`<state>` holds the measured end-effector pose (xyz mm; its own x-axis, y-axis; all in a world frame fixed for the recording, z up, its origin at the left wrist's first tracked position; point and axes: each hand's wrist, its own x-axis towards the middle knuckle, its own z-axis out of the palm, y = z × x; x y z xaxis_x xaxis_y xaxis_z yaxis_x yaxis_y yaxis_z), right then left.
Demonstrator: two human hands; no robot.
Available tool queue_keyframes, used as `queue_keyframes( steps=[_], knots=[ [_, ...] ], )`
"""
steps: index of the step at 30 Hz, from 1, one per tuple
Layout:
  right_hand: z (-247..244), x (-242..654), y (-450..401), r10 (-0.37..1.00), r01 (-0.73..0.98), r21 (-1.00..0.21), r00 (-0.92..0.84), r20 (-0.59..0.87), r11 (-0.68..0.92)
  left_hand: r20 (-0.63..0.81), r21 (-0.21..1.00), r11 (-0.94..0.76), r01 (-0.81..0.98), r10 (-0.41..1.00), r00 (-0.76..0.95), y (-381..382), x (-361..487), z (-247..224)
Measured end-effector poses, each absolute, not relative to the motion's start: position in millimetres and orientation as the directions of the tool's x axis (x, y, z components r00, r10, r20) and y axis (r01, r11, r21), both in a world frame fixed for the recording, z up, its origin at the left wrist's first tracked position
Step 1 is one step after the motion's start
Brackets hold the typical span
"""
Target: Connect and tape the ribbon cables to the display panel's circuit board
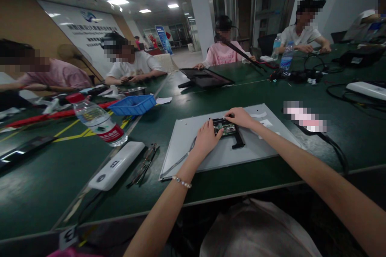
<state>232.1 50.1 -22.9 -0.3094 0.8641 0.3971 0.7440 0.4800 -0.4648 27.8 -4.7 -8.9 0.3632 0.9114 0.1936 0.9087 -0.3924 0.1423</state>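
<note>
A flat grey panel (pixel 193 128) lies on the green table in front of me. On it sits a green circuit board (pixel 229 129) in a black plastic frame (pixel 238 141), whose arm sticks out toward me. My left hand (pixel 207 137) grips the board's left side, fingers along the edge and thumb over its face. At the far right corner of the frame, my right hand (pixel 239 118) has its fingertips closed together; whatever is between them is hidden. A thin grey cable (pixel 181 160) runs from under my left hand to the panel's near left corner.
Left of the panel are eyeglasses (pixel 145 164), a white power bank (pixel 117 165), a water bottle (pixel 98 120) and a blue tray (pixel 132 105). To the right lies a phone (pixel 304 118) with a cable. Several people sit around the table; one handles a black screen (pixel 208 78).
</note>
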Motion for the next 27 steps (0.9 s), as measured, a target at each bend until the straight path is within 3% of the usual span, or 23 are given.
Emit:
queue_keyframes(
  steps=[4, 11, 18, 24, 27],
  knots=[
    [-21.2, 229.2, 48.8, 0.878, 0.780, -0.442, -0.277, 0.390, 0.442, 0.198, 0.136, -0.405, 0.904, 0.905, 0.376, -4.6, 27.1, -8.3],
    [-8.2, 248.5, 41.9, 0.845, 0.783, -0.465, -0.140, 0.516, 0.413, 0.205, 0.095, -0.422, 0.902, 0.895, 0.397, -4.4, 25.7, -8.0],
    [-22.3, 298.0, 43.5, 0.933, 0.911, -0.319, -0.153, 0.325, 0.260, 0.228, 0.087, -0.388, 0.918, 0.904, 0.360, -9.9, 28.1, 8.4],
    [-29.1, 307.4, 48.4, 0.937, 0.899, -0.330, -0.194, 0.291, 0.289, 0.379, -0.043, -0.292, 0.955, 0.880, 0.286, -4.0, 14.5, 19.5],
    [-26.7, 307.4, 46.2, 0.938, 0.892, -0.347, -0.193, 0.289, 0.290, 0.350, -0.102, -0.253, 0.962, 0.896, 0.273, 4.1, 0.6, 19.8]
  ],
)
